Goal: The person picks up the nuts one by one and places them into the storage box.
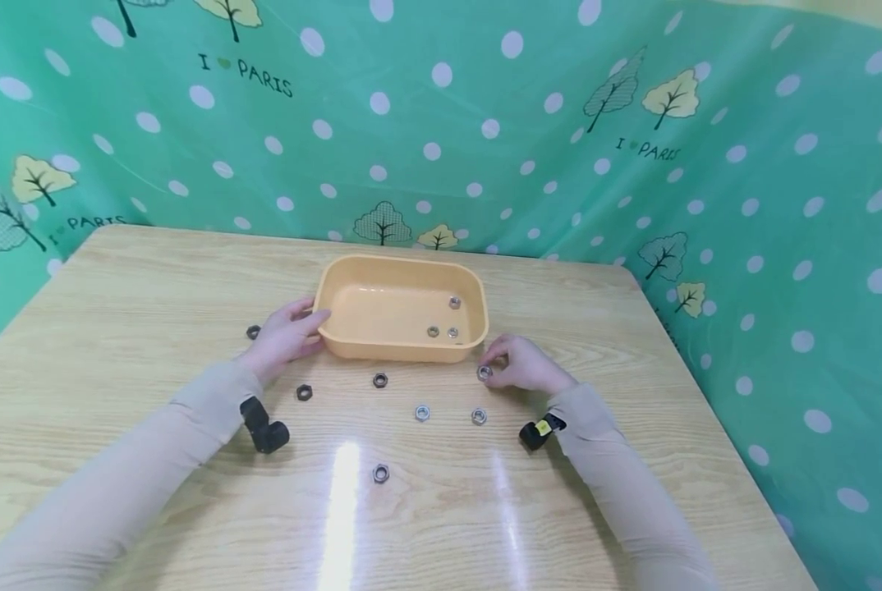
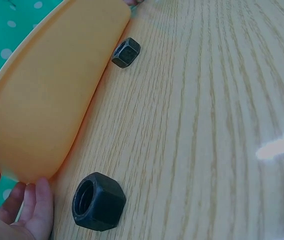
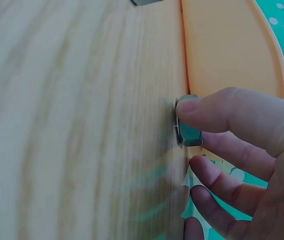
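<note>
Right hand pinching a nut beside the bin's near right corner.
Left hand grips its left end; loose nuts lie between on the tabletop.

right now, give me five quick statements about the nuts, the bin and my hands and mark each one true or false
1. The right hand pinches a hex nut outside the plastic bin. True.
2. The left hand is well away from the plastic bin. False: it holds the bin's left end.
3. Silver hex nuts lie inside the plastic bin. True.
4. The plastic bin is turned upside down. False: it stands upright, its opening facing up.
5. Every dark hex nut is inside the plastic bin. False: this one lies on the table, in front of the bin's near wall.
</note>
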Motion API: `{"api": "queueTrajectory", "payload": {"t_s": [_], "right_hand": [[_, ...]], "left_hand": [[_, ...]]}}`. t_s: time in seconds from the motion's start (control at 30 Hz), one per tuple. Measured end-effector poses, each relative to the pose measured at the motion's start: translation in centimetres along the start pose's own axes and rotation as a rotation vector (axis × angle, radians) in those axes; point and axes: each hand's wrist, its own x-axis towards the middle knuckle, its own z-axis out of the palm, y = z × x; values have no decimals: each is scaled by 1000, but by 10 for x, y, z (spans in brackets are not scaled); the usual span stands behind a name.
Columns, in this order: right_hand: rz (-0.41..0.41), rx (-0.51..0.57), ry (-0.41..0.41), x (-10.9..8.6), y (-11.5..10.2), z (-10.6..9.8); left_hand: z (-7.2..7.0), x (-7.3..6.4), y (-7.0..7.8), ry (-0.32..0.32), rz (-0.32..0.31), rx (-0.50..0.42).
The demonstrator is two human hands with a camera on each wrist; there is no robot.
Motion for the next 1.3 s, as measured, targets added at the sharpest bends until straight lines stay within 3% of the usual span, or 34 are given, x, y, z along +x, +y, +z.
{"api": "queueTrajectory", "payload": {"t_s": [0.43,0.97,1.3], "right_hand": [[-26,3,3,-1,0,-11],[44,23,95,-9,-10,-35],[-1,-5,172,-8,-20,-53]], "left_hand": [[1,0,-1,11,-10,0],[1,0,-1,-5,-5,-7],[2,0,0,-6,0,-13]]}}
